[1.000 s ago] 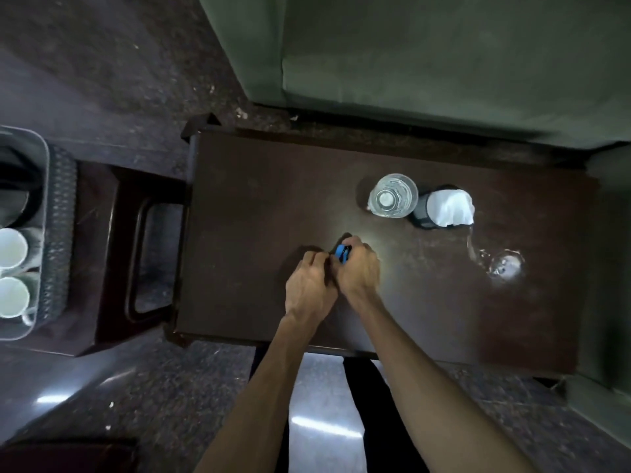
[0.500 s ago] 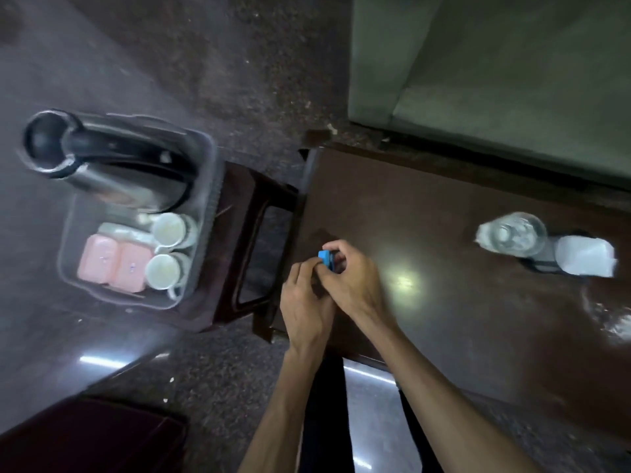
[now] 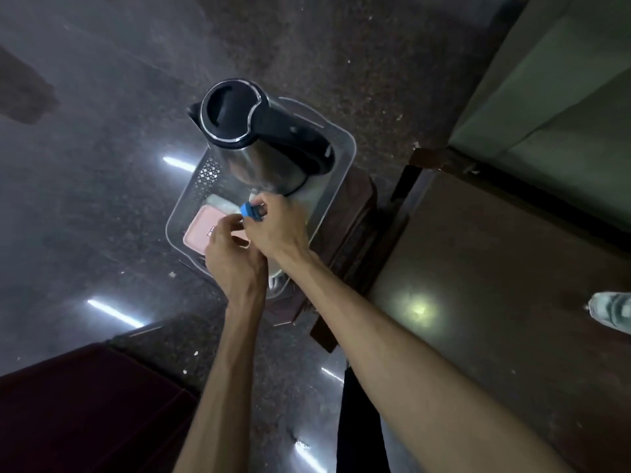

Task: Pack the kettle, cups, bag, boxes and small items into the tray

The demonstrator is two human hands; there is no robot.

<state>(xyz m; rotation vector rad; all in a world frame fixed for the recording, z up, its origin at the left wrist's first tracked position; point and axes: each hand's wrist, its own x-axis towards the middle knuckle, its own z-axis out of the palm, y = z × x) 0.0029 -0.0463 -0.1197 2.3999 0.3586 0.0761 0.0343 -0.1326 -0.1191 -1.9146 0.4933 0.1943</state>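
Note:
A clear plastic tray point(image 3: 345, 155) rests on a dark wooden stool. A steel kettle point(image 3: 259, 148) with a black lid and handle stands in its far end. A pink box point(image 3: 199, 230) lies in the near left part, with a pale packet point(image 3: 220, 203) beyond it. Both hands hover over the tray's near half and hide the cups. My right hand point(image 3: 276, 227) pinches a small blue item point(image 3: 249, 211) between its fingertips. My left hand point(image 3: 232, 257) is curled close beside it, fingertips near the item; whether it grips anything is unclear.
The dark wooden stool point(image 3: 355, 230) under the tray stands left of a brown table point(image 3: 495, 268). A clear plastic bottle point(image 3: 611, 310) shows at the table's right edge. A green sofa point(image 3: 563, 97) fills the top right. A dark red seat point(image 3: 85, 404) sits at bottom left.
Both hands carried the blue item leftward from over the table to above the tray. The view swung left, so the tray and kettle now sit at centre.

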